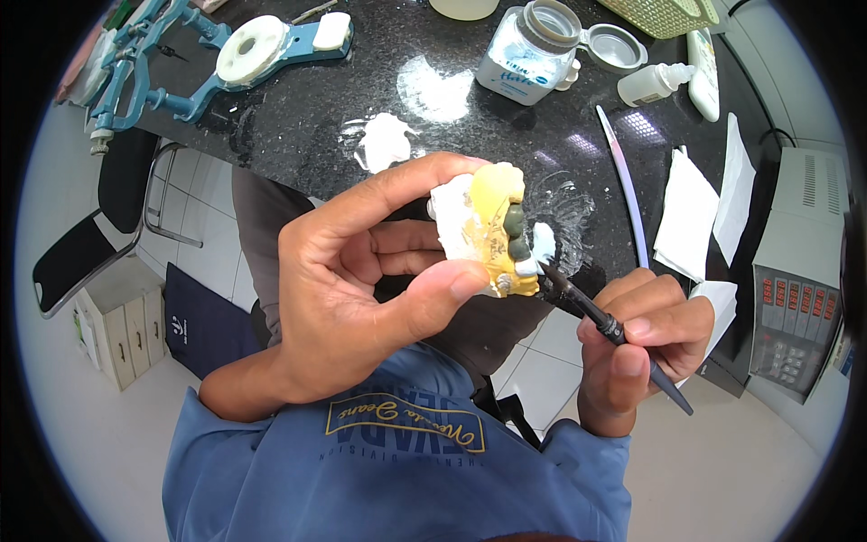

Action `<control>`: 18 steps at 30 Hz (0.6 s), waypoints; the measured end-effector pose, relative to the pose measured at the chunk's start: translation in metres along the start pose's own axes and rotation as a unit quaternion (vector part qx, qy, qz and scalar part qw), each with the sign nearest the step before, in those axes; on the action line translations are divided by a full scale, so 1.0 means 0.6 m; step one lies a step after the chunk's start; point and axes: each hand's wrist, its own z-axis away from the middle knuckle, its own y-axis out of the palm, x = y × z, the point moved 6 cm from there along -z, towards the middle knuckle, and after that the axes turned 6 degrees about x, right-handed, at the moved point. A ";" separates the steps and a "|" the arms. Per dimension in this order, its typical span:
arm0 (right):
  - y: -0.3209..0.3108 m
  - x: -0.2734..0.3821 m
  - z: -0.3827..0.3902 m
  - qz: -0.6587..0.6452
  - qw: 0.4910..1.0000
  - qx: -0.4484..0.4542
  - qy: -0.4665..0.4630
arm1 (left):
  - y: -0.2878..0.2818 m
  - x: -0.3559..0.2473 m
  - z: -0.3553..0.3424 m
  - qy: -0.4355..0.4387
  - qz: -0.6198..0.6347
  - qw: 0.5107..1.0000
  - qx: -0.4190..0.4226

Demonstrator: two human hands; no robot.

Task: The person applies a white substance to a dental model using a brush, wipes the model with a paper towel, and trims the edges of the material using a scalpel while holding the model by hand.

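My left hand [348, 289] holds a dental cast [490, 226] up by its sides, fingers behind and thumb in front. The cast has a white plaster base and a yellow gum and tooth part. Several dark grey-green teeth and one whitish tooth line its right edge. In my right hand [646, 339] is a slim black brush [589, 309], pinched like a pen. Its dark tip points at the whitish tooth; whether they touch I cannot tell. Just behind the tip, a pale white dab [543, 242] lies on the black countertop [298, 135].
A blue articulator [217, 68] stands at the far left. White powder [386, 143] lies behind the cast. An opened jar [528, 59], a dropper bottle [652, 86], a pale purple stick [623, 181] and folded tissue [686, 212] lie to the right, near a control unit with red digits [795, 298].
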 end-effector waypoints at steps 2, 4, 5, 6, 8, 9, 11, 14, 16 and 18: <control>0.000 0.000 0.000 -0.005 1.000 0.005 0.003 | 0.000 0.000 0.000 -0.001 0.001 1.000 -0.001; 0.000 0.000 0.000 -0.009 1.000 0.008 0.004 | 0.000 0.000 0.000 -0.002 0.001 1.000 -0.002; 0.000 0.000 0.000 -0.005 1.000 0.007 0.001 | 0.000 0.000 0.000 -0.003 0.000 1.000 -0.002; 0.000 0.000 0.000 -0.002 1.000 0.007 -0.003 | 0.000 0.000 0.000 -0.004 0.000 1.000 -0.002; -0.001 0.000 0.000 0.001 1.000 0.001 -0.007 | 0.000 0.000 0.000 -0.004 0.002 1.000 -0.003; -0.002 0.000 0.000 0.002 1.000 -0.004 -0.007 | 0.000 0.000 0.000 -0.004 0.003 1.000 -0.004; -0.002 0.000 0.001 -0.001 1.000 -0.006 -0.005 | 0.001 -0.001 -0.001 -0.005 0.005 1.000 -0.004; -0.001 0.000 0.002 -0.008 1.000 0.004 0.001 | 0.001 -0.001 -0.001 -0.004 0.004 1.000 -0.001; -0.002 -0.001 0.003 -0.011 1.000 0.010 0.003 | 0.000 -0.001 0.000 0.000 0.001 1.000 0.000; -0.007 0.001 0.003 0.003 1.000 0.005 -0.017 | -0.001 0.000 0.001 0.006 -0.003 1.000 -0.001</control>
